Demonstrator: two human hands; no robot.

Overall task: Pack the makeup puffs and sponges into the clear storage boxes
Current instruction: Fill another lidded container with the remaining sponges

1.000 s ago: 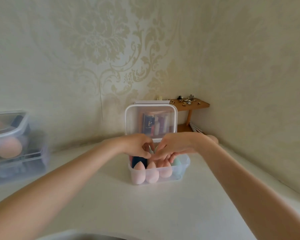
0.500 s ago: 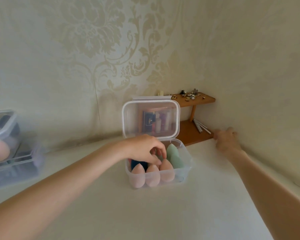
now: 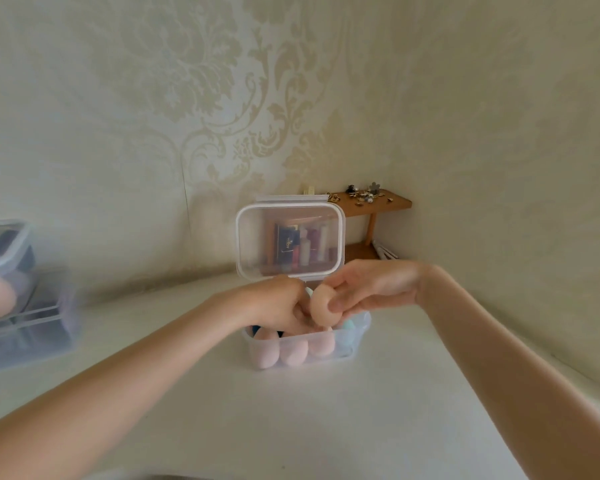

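While the right hand pinches a peach round puff between thumb and fingers just above the clear storage box, the left hand curls its fingers down among the sponges inside; whether they grip one I cannot tell. The box looks nearly full, so pushing the puff in could pop a neighbouring sponge out onto the worktop. The upright lid behind the box could be knocked shut.
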